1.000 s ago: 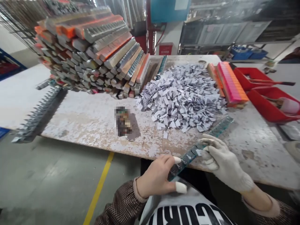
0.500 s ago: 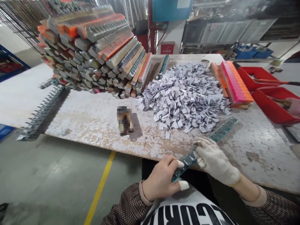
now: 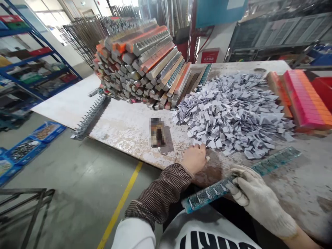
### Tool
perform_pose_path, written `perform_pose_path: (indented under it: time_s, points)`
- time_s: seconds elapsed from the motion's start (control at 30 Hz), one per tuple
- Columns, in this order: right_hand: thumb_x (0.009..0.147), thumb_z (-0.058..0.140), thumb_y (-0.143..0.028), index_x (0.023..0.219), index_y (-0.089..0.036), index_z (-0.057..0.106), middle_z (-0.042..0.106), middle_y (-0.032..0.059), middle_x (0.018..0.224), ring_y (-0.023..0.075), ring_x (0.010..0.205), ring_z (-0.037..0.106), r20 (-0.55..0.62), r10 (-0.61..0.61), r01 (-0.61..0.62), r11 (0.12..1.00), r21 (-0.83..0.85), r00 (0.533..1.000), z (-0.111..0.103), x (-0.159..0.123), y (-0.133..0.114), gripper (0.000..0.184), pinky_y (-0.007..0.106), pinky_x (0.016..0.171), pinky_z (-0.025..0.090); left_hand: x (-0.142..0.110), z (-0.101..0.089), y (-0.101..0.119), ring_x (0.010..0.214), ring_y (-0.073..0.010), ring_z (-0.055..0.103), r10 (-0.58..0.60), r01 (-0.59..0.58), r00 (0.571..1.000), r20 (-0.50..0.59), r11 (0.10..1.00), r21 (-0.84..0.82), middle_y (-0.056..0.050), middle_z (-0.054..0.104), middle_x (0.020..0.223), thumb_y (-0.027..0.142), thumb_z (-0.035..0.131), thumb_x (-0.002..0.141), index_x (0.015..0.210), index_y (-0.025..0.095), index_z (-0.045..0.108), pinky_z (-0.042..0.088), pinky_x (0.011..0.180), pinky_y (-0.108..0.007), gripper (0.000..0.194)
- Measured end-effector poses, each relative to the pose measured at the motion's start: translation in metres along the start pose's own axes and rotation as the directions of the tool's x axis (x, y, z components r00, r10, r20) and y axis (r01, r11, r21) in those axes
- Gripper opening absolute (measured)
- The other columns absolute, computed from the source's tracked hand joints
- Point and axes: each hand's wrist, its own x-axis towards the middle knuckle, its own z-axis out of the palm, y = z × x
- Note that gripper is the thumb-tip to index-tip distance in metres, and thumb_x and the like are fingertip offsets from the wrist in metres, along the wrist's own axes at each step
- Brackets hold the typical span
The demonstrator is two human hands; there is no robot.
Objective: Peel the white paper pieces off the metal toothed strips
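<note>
A long green strip (image 3: 275,160) with small teeth lies slanted over the near edge of the worn table (image 3: 124,128). My gloved right hand (image 3: 249,193) grips it near the middle, and its near end sticks out over my lap. My bare left hand (image 3: 194,158), with a taped fingertip, reaches to the near edge of a big heap of small white paper pieces (image 3: 233,103). Its fingers are curled at the heap; what they pinch is hidden.
A tall stack of long toothed bars (image 3: 145,65) stands at the back left of the table. A spiked strip (image 3: 89,116) overhangs the left edge. A pink-orange block (image 3: 303,97) lies right. A small blurred object (image 3: 157,132) stands mid-table. Blue shelves (image 3: 31,69) and floor crates (image 3: 26,145) are left.
My left hand has let go of the green strip and moved forward to the paper heap. My right hand still holds the strip. The view has swung left.
</note>
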Motion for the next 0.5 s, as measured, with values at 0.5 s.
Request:
perform_pose_path:
  time_s: [0.5]
  points:
    - [0.102, 0.051, -0.050, 0.095, -0.023, 0.061, 0.068, 0.0163, 0.122, 0.0416, 0.117, 0.066, -0.123, 0.246, -0.254, 0.966, -0.051, 0.961, -0.012, 0.021, 0.010, 0.029, 0.061, 0.098, 0.056, -0.023, 0.003, 0.019, 0.103, -0.0242, 0.067, 0.331, -0.356, 0.926, -0.180, 0.925, -0.133, -0.011, 0.068, 0.117, 0.024, 0.054, 0.101, 0.136, 0.015, 0.046, 0.057, 0.090, -0.037, 0.038]
